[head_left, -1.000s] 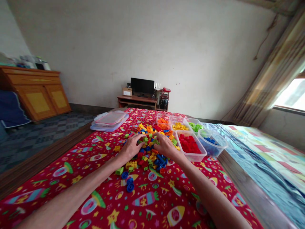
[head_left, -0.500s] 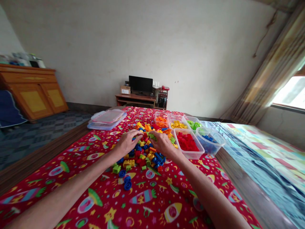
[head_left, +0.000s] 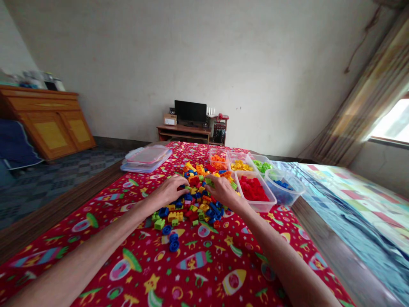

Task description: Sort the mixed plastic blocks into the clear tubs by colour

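Note:
A heap of mixed toy building bricks in red, blue, yellow, orange and green lies on the red patterned cloth. At the heap's left side is my left hand, its thumb and fingers apart over the bricks with nothing visible between them. On the other side my right hand has its fingers curled around a green brick, partly hidden by the fingers. Two blue wheel-like pieces sit at the near edge of the heap, close to a green brick.
Right of the heap stand clear plastic boxes: one with red bricks, others with yellow bricks, orange bricks and green bricks. A round tub contains blue bricks. Stacked lids lie at the far left.
Both hands remain at the heap. My left hand's thumb and fingers have parted, and the blue piece near them no longer shows there. The whole view has shifted slightly.

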`<state>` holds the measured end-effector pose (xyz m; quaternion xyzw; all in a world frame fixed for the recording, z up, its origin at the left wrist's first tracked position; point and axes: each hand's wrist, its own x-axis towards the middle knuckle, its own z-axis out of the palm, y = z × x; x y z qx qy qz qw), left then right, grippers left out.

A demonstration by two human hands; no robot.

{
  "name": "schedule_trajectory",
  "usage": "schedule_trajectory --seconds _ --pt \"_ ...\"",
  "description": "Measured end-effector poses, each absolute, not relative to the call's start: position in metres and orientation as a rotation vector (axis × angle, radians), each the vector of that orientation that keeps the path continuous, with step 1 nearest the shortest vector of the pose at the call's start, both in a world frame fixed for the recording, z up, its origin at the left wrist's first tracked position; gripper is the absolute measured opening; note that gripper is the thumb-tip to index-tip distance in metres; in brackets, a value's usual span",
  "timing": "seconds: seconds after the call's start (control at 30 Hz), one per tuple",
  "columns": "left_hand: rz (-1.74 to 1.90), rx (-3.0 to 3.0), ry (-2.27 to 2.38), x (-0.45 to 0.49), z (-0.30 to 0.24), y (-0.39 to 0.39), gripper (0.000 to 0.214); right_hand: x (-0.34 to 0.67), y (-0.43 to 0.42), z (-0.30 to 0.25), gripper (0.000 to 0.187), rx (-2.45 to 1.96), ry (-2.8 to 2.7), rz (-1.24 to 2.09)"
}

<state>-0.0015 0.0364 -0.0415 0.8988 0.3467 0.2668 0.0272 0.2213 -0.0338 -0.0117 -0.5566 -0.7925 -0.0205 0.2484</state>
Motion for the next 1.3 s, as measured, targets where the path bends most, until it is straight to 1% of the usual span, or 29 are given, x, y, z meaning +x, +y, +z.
schedule_trajectory --seconds 0.3,0.5,0.6,0.7,0.8,0.87,1.1,1.23,1.3 --pt "0.699 2.665 1.33 0.004 -0.033 0.029 0.012 0.219 -0.032 -0.019 0.034 -1.464 -2.197 -0.051" --pt "0.881 2.446 1.339 0.011 -0.028 0.024 0.022 0.218 -0.032 -0.018 0.034 -1.408 -2.141 0.024" --pt "1.04 2.268 1.236 0.014 -0.029 0.025 0.027 0.218 -0.03 -0.015 0.031 -1.379 -2.009 0.154" --pt "1.17 2.149 1.119 0.02 -0.03 0.022 0.037 0.216 -0.027 -0.014 0.026 -1.309 -1.877 0.395" --pt "1.199 2.178 1.086 0.028 -0.028 0.013 0.044 0.212 -0.023 -0.018 0.03 -1.173 -1.808 0.623" --pt "1.2 2.247 1.083 0.033 -0.026 0.005 0.043 0.21 -0.022 -0.021 0.031 -1.09 -1.796 0.681" --pt "1.185 2.406 1.077 0.036 -0.019 -0.007 0.041 0.21 -0.028 -0.014 0.025 -1.098 -1.814 0.64" --pt "1.114 2.458 1.118 0.029 -0.016 -0.005 0.036 0.226 -0.022 -0.003 0.025 -1.195 -1.786 0.532" --pt "1.102 2.47 1.145 0.025 -0.018 -0.002 0.035 0.243 -0.014 0.006 0.024 -1.262 -1.81 0.414"
